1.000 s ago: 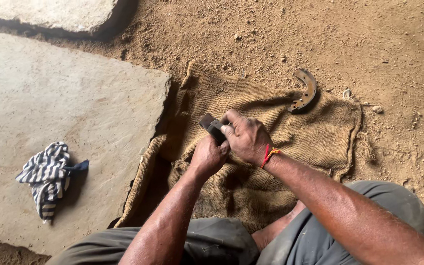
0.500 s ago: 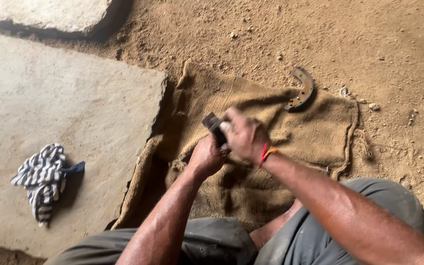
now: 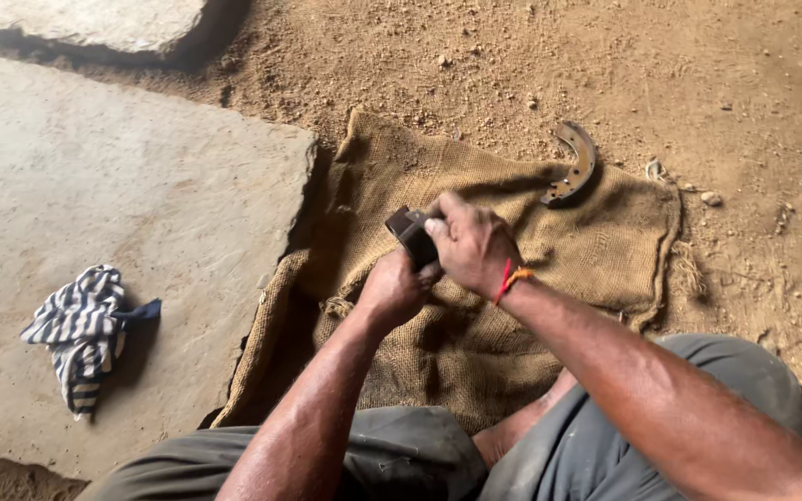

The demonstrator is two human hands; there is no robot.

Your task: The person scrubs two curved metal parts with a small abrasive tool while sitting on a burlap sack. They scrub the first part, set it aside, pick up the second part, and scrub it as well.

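Holding a dark block [image 3: 410, 234] in both hands, I am sitting on the ground with my knees apart. My left hand [image 3: 392, 289] is closing around the block's lower end from below, fingers curled tight. My right hand [image 3: 469, 243] is clamping over the block from the right, fingers wrapped across its upper face; an orange thread [image 3: 510, 278] is circling that wrist. The two hands are touching each other at the block. The block is tilting, its upper end pointing up and to the left, and it is hanging above a burlap sack [image 3: 475, 343] spread on the dirt floor [image 3: 717, 83]. I cannot tell what the block is made of.

A curved metal shoe [image 3: 574, 165] is lying at the sack's far edge, well apart from my hands. A stone slab [image 3: 113, 204] is sitting just left of the sack, carrying a striped cloth [image 3: 81, 329].
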